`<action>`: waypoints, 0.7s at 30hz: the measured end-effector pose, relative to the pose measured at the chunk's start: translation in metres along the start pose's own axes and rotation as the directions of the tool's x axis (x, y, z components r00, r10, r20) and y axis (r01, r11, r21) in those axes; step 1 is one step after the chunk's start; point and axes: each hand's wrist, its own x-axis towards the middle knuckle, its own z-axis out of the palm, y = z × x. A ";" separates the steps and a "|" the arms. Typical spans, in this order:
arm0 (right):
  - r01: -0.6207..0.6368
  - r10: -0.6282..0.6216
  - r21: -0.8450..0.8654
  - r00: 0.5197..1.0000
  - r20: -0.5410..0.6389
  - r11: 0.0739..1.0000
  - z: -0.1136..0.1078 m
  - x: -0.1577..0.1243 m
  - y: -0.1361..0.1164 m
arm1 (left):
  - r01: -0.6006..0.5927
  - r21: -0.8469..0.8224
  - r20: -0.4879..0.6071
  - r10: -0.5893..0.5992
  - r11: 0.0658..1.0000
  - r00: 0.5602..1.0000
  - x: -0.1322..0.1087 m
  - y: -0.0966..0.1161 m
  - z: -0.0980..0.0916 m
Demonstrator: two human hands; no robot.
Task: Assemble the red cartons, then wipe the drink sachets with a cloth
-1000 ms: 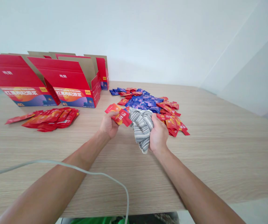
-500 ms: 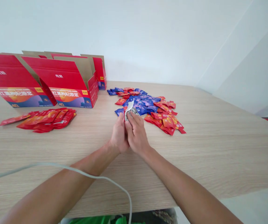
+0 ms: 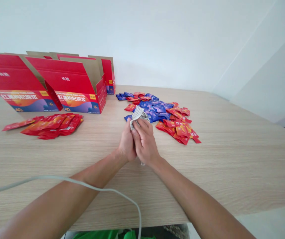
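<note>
My left hand (image 3: 127, 142) and my right hand (image 3: 145, 141) are pressed together over the middle of the table, closed around a grey-and-white striped cloth (image 3: 138, 113). Its crumpled top sticks out above my fingers, and a small pale end shows below my right palm. Whether anything is wrapped inside the cloth is hidden. Just behind my hands lies a pile of blue sachets (image 3: 154, 108). Red sachets (image 3: 179, 129) spread to the right of it.
Open red cartons (image 3: 75, 83) stand at the back left against the wall. Several red sachets (image 3: 55, 124) lie in a fanned stack before them. A white cable (image 3: 83, 183) crosses in front of my left forearm. The wooden table (image 3: 232, 149) extends right.
The striped cloth has shifted in my hands and covers the bit of red that showed between them. A pale end now shows below my right palm. The view has moved slightly.
</note>
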 end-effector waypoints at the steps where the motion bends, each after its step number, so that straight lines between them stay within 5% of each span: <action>1: -0.033 0.033 -0.008 0.999 -0.027 0.999 -0.003 0.002 0.006 | 0.006 0.006 -0.006 -0.006 1.000 1.000 -0.002 -0.008 0.003; 6: -0.138 0.133 -0.026 0.984 -0.121 0.990 -0.011 0.005 0.011 | 0.052 -0.028 -0.045 -0.053 0.998 0.998 -0.008 -0.020 0.015; 10: -0.050 0.050 0.050 0.999 -0.002 0.998 -0.003 -0.002 -0.008 | -0.018 -0.091 -0.112 0.007 0.996 0.994 -0.001 0.001 0.009; 14: -0.055 0.021 0.230 0.989 0.146 0.972 0.001 -0.012 -0.022 | -0.053 0.110 -0.258 0.080 0.992 0.963 0.009 0.037 -0.008; 18: -0.131 0.049 0.350 0.971 0.235 0.928 -0.001 -0.017 -0.021 | -0.237 0.370 -0.349 0.371 0.898 0.861 0.004 0.095 -0.037; 21: -0.148 0.079 0.368 0.978 0.195 0.918 -0.004 -0.016 -0.016 | -0.295 0.724 -0.273 0.652 0.623 0.708 -0.013 0.160 -0.071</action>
